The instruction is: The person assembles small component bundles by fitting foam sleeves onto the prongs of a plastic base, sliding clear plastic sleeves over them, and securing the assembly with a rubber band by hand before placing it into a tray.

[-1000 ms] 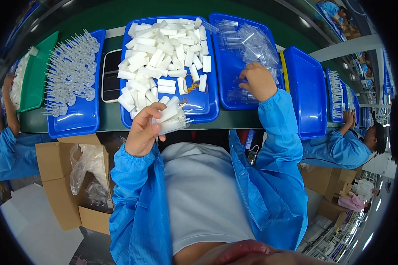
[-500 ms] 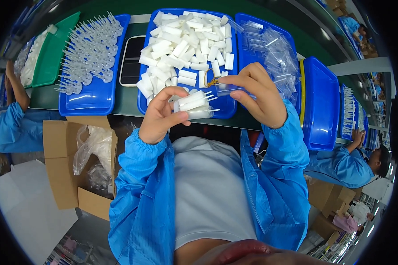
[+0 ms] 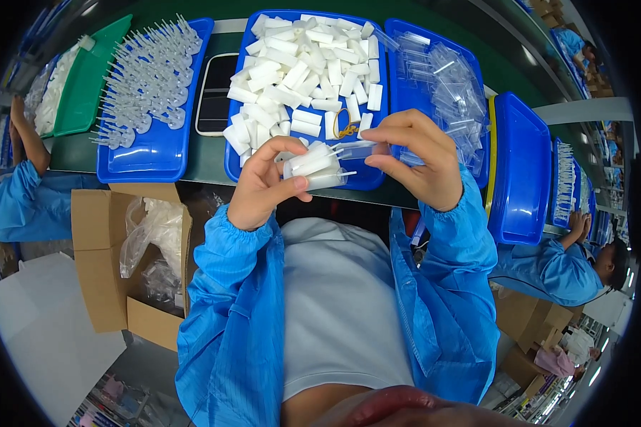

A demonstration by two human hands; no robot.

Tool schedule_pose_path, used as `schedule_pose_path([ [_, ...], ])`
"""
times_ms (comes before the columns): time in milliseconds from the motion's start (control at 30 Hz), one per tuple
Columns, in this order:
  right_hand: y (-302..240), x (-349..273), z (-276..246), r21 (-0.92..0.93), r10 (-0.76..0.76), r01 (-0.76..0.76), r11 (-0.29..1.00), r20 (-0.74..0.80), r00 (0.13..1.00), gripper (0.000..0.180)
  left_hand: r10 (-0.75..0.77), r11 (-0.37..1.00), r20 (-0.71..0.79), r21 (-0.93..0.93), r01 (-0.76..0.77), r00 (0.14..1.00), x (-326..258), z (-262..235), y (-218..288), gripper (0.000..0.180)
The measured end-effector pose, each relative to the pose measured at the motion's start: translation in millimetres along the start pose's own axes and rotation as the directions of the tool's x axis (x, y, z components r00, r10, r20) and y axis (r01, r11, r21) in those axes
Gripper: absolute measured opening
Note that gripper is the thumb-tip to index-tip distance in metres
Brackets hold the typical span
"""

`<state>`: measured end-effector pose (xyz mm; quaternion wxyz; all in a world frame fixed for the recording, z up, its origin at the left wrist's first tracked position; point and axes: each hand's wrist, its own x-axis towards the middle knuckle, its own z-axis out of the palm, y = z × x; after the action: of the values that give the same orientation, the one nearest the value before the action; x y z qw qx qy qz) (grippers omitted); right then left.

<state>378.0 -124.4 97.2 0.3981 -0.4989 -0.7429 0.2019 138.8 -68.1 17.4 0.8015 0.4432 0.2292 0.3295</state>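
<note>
My left hand [image 3: 256,185] is closed round a small bundle of white foam-like cylinders [image 3: 310,162], with thin white rods poking out to the right. Clear plastic seems to wrap some of them. Between thumb and fingers, my right hand [image 3: 427,160] pinches a clear plastic tube [image 3: 357,150]. The tube's left end meets one rod's tip; whether the rod is inside it I cannot tell. Both hands are over the front edge of the middle blue tray [image 3: 233,158], heaped with white cylinders [image 3: 299,71]. Yellow rubber bands [image 3: 346,131] lie on the heap.
Right of the heap, a blue tray [image 3: 411,28] holds clear tubes [image 3: 452,92]; stacked blue trays [image 3: 521,171] stand beyond. Leftward are a dark white-rimmed panel [image 3: 217,96], a blue tray [image 3: 139,165] of stemmed pieces, and a green tray [image 3: 85,99]. An open cardboard box [image 3: 98,263] sits below.
My right hand has brought the clear tube left and slightly down, up to the rods. The left hand keeps its hold on the bundle. The whole view has shifted slightly.
</note>
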Motion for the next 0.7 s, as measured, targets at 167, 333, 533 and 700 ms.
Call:
schedule_pose_path([
  [167,4.4,-0.2,-2.9,-0.011,-0.081,0.08,0.997,-0.032,0.996,0.024,-0.016,0.999,0.001,-0.036,0.016,1.0,1.0,-1.1,-0.6,0.036],
  [333,3.0,-1.0,2.6,0.072,-0.097,0.094,0.993,0.034,0.995,0.028,-0.009,1.0,0.03,0.014,0.009,0.999,4.0,2.6,-0.9,0.034],
  [533,-1.5,0.5,14.1,0.191,-0.015,0.012,0.981,0.016,1.0,0.05,0.019,0.99,0.011,0.137,-0.021,1.0,8.8,11.3,0.8,0.035],
  [700,-2.0,0.8,16.7,0.224,0.0,-0.002,0.974,0.011,1.0,0.052,0.004,0.979,-0.017,0.203,0.0,1.0,11.7,15.2,5.1,0.032],
])
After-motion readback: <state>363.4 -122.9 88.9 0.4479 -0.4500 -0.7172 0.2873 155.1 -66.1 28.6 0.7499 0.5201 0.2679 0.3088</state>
